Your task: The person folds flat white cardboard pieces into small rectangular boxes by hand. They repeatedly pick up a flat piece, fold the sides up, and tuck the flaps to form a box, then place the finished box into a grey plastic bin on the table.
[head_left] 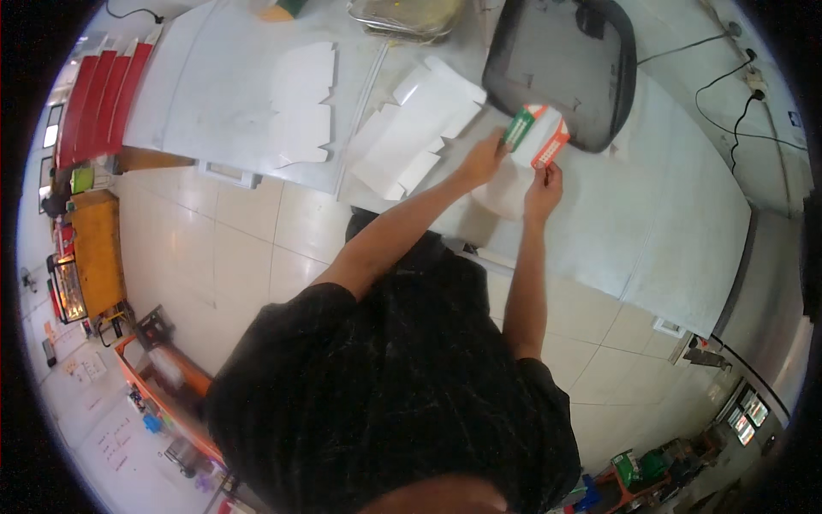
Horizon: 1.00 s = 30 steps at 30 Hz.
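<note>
Between my two hands is a small cardboard carton point(539, 141), white in the middle with a green panel and an orange-red panel. My left hand point(487, 160) is closed on its green side. My right hand point(543, 190) pinches the lower corner of the orange-red panel. The carton is held above the table, just in front of a large black-rimmed tray point(622, 94). To the left of my hands lie flat white carton blanks point(411, 128) with notched edges, and more white blanks point(301, 103) lie farther left.
The pale table point(676, 197) stretches across in front of me. A plastic-covered metal tray point(407, 19) stands at the back. Black cables point(738, 128) hang on the right wall. Red panels point(101, 103) stand at the far left, above an orange-yellow cabinet point(96, 253).
</note>
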### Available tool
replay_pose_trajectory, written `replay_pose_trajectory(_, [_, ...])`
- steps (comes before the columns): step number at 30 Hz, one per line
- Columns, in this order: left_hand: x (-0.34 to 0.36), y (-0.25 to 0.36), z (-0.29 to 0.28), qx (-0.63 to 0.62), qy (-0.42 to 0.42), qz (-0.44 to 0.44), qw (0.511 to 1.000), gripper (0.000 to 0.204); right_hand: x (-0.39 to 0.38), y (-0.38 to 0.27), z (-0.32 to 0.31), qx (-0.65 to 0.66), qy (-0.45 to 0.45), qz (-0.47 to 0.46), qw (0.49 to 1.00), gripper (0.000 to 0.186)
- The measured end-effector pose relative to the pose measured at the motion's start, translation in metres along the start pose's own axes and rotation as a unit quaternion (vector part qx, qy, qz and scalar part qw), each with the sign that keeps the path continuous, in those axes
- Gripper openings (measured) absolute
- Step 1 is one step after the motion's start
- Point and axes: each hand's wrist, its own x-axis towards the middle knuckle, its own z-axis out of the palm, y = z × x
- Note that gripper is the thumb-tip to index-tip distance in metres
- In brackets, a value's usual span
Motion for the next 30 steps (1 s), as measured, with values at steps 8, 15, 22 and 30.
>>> replay_pose_trajectory(8, [-0.024,-0.010,-0.036,0.038,0.143,0.157,0.976,0.041,0.004,-0.010,-0.012,-0.021,0.015,-0.050,0.998,0.035])
replay_pose_trajectory(15, [-0.123,-0.023,-0.129,0.339,0.127,0.044,0.931,0.039,-0.028,-0.064,-0.019,-0.151,0.136,-0.169,0.964,0.037])
replay_pose_trajectory(22, [-0.133,-0.054,-0.136,0.342,0.142,0.003,0.929,0.023,-0.097,-0.093,0.028,-0.073,-0.061,-0.228,0.969,0.015])
replay_pose_trajectory(30, [-0.125,-0.017,-0.145,0.175,0.191,-0.153,0.954,0.024,-0.130,-0.077,0.078,0.027,-0.337,0.096,0.936,0.033])
